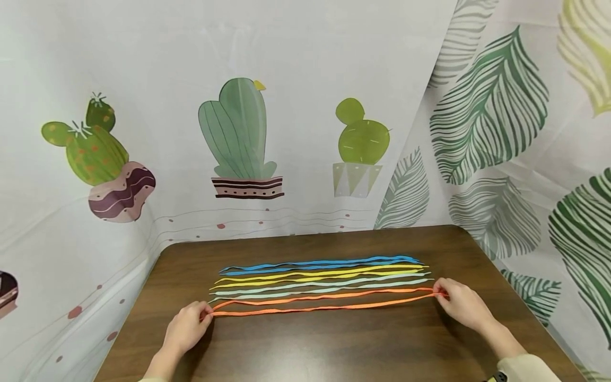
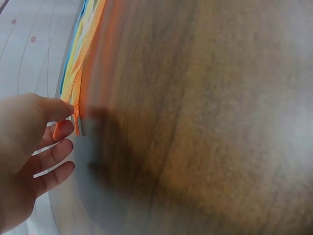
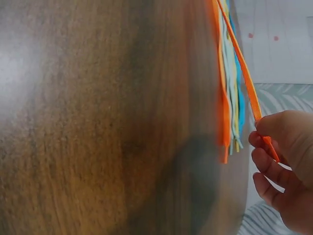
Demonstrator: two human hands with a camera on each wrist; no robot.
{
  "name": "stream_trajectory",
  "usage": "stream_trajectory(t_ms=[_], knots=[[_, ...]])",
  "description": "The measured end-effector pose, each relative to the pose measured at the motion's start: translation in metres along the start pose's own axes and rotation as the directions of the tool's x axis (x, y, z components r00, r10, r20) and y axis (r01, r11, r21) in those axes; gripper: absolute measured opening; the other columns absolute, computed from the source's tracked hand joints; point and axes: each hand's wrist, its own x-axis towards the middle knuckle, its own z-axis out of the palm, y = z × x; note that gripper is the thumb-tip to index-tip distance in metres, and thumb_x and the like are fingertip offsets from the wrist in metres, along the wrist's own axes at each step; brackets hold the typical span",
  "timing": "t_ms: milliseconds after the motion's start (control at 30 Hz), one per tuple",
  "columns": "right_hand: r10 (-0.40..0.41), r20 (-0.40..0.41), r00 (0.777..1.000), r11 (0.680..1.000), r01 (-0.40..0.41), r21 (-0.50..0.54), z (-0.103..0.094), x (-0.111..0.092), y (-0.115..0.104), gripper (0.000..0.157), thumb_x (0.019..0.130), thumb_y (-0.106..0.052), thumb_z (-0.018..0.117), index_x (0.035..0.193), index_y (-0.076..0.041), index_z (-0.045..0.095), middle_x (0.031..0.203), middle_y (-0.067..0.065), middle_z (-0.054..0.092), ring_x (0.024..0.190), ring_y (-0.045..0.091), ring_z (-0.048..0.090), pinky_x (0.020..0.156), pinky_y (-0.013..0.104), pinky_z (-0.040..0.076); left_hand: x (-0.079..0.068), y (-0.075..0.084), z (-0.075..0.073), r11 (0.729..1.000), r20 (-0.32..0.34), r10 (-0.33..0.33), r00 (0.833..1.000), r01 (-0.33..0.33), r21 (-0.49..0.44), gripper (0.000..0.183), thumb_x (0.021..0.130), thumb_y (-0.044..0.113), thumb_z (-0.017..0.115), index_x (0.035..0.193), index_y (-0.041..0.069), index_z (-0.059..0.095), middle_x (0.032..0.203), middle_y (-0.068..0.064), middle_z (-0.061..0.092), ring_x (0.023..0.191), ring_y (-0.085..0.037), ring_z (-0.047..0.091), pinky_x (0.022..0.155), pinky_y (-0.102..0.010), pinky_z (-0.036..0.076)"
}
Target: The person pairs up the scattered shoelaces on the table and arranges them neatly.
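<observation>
Two orange shoelaces (image 1: 353, 306) run side by side across the wooden table (image 1: 305, 345). At their left end, my left hand (image 1: 188, 324) pinches one orange lace between thumb and index finger, the other fingers loosely bent. A second orange tip hangs just beside those fingers in the left wrist view. My right hand (image 1: 463, 303) pinches an orange lace (image 3: 247, 81) near its tip, a short end sticking out past the fingers. That lace is lifted, while the other orange lace (image 3: 226, 122) lies lower beside it in the right wrist view.
Behind the orange laces lie pale green laces (image 1: 296, 291), yellow laces (image 1: 310, 276) and blue laces (image 1: 324, 262), roughly parallel. A white cloth (image 1: 305, 116) printed with cacti hangs past the table's back edge. A leaf-patterned cloth (image 1: 506, 212) hangs on the right.
</observation>
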Motion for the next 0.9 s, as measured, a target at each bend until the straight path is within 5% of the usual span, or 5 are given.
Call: stream_trajectory(t_ms=[567,900], knots=[[0.099,0.099,0.99,0.995,-0.098,-0.017,0.018,0.005,0.011,0.017,0.075,-0.008,0.067,0.075,-0.019,0.055,0.067,-0.009,0.048,0.056,0.006,0.039,0.051,0.029,0.034,0.011,-0.004,0.001,0.997,0.019,-0.063,0.998,0.062,0.034,0.007,0.078,0.018,0.067,0.076,0.02,0.061,0.069,0.005,0.052,0.061,-0.012,0.047,0.048,-0.031,0.035],[0.045,0.094,0.995,0.999,-0.042,-0.031,0.023,0.006,0.012,0.019,0.072,-0.006,0.069,0.073,-0.017,0.054,0.066,-0.009,0.044,0.057,0.004,0.038,0.052,0.023,0.033,0.012,-0.004,0.001,0.997,0.027,-0.069,0.997,0.068,0.029,0.011,0.075,0.017,0.069,0.073,0.02,0.059,0.067,0.005,0.049,0.058,-0.012,0.045,0.046,-0.03,0.033]])
